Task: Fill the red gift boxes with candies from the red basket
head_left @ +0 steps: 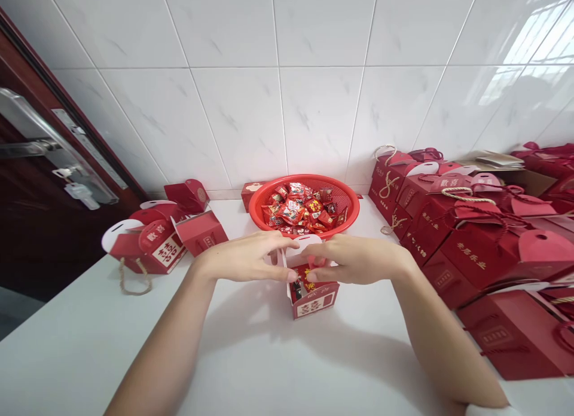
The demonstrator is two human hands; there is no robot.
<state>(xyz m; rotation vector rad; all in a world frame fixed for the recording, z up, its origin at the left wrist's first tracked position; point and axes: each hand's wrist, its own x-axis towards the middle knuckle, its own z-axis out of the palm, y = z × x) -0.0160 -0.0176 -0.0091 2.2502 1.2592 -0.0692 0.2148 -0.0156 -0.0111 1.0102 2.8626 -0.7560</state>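
Note:
A small red gift box point(313, 305) with a white-panelled double-happiness print stands upright on the white table, its top unfolded. Inside it lie red-wrapped candies point(308, 278) and a dark-wrapped piece. My left hand point(249, 256) reaches over the box's left side, thumb and fingers apart, with the thumb tip above the candies. From the right, my right hand point(359, 257) comes over the opening the same way, its fingers spread by the raised back flap point(307, 241). Both hands hide much of the flaps, and whether the fingertips touch them is hard to see.
Behind the box, a red plastic basket point(352, 216) holds many wrapped candies. Red gift boxes point(152, 248) stand at the left, with rope handles. Stacked red boxes point(475, 248) fill the right side. A tiled wall point(323, 123) backs the table; a door handle point(40, 147) is at left.

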